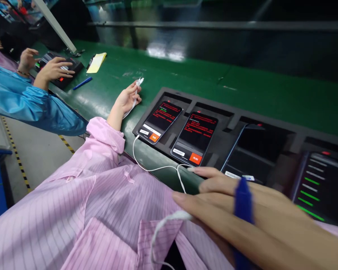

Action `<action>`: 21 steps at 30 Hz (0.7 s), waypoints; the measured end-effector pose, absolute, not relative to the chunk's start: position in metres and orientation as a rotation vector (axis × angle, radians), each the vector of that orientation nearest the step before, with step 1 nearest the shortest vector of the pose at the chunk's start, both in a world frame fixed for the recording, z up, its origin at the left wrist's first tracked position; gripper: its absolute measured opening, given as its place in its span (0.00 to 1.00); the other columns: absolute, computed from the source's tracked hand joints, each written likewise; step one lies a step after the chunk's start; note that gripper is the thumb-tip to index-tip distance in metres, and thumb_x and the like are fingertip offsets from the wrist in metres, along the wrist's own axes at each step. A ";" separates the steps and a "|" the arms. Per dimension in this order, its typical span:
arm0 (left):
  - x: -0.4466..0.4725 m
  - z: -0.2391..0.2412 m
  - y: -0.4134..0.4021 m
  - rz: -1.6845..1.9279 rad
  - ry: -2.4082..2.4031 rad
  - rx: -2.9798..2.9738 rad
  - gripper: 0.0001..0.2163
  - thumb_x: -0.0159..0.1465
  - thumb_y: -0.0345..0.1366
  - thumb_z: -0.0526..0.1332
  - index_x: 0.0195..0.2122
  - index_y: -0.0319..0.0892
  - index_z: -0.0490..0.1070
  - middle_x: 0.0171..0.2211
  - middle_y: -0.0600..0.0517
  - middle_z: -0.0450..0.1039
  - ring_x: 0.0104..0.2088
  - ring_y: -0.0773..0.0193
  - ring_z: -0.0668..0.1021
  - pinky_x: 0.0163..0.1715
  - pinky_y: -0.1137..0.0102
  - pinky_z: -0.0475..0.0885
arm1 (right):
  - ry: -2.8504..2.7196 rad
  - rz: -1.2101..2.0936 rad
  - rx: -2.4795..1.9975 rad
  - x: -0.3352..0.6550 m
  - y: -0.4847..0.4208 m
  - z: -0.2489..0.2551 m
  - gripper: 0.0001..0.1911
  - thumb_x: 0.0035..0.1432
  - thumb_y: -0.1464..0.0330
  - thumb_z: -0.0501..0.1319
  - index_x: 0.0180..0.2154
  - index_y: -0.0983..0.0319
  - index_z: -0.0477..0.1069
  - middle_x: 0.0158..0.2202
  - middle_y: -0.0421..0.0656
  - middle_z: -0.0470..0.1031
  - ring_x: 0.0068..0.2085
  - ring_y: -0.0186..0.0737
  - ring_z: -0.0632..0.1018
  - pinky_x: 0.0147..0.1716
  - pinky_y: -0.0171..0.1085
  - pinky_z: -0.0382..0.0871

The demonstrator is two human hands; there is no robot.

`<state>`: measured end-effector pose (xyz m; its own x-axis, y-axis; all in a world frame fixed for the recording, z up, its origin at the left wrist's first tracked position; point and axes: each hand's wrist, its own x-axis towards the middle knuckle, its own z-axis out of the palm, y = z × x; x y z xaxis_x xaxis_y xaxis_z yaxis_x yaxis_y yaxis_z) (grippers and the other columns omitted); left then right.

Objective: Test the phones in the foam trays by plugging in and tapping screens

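My left hand (129,96) pinches a bundled white cable (140,81) above the green table, left of the phone tray. Large in the foreground, my right hand (242,210) has a blue pen (243,202) between its fingers and a thicker white cable end (178,215) under its thumb. Its index fingertip is at the lower edge of the second phone (195,137). A thin white cord (154,169) runs from the lower edge of the first phone (160,122) to a fork near my right fingers. Both phones show red text and an orange button.
The dark foam tray (165,95) also holds a dark-screened phone (250,150) and a phone with green and white lines (312,183). At left, a co-worker's hands (52,69) are over another tray. A yellow notepad (96,62) and a blue pen (82,83) lie between us.
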<state>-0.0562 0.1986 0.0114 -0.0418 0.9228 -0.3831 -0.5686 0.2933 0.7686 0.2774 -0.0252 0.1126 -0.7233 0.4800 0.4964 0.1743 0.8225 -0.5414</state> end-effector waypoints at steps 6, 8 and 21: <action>-0.048 0.021 0.191 1.196 1.037 0.532 0.04 0.66 0.31 0.64 0.37 0.45 0.69 0.22 0.61 0.63 0.12 0.79 0.60 0.13 0.80 0.54 | -2.389 0.665 -0.381 0.247 -0.019 0.105 0.12 0.68 0.75 0.54 0.50 0.62 0.71 0.29 0.40 0.75 0.33 0.36 0.77 0.55 0.45 0.76; -0.046 0.025 0.187 1.110 1.030 0.596 0.06 0.64 0.30 0.66 0.35 0.44 0.68 0.18 0.63 0.55 0.11 0.79 0.57 0.13 0.81 0.52 | -2.342 0.759 -0.369 0.239 -0.023 0.101 0.09 0.70 0.73 0.54 0.48 0.63 0.71 0.30 0.41 0.75 0.33 0.35 0.76 0.50 0.41 0.76; -0.043 0.023 0.173 0.838 1.000 0.870 0.10 0.58 0.27 0.73 0.32 0.38 0.70 0.17 0.64 0.52 0.12 0.81 0.55 0.14 0.82 0.49 | -2.155 0.947 -0.410 0.231 -0.048 0.119 0.06 0.65 0.76 0.58 0.41 0.61 0.69 0.27 0.36 0.71 0.30 0.30 0.76 0.57 0.37 0.76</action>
<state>-0.0427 0.1731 0.0227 0.3096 0.8873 -0.3417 -0.1814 0.4079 0.8948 0.2312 -0.0477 0.1187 -0.6791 0.5386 0.4988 -0.0034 0.6771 -0.7358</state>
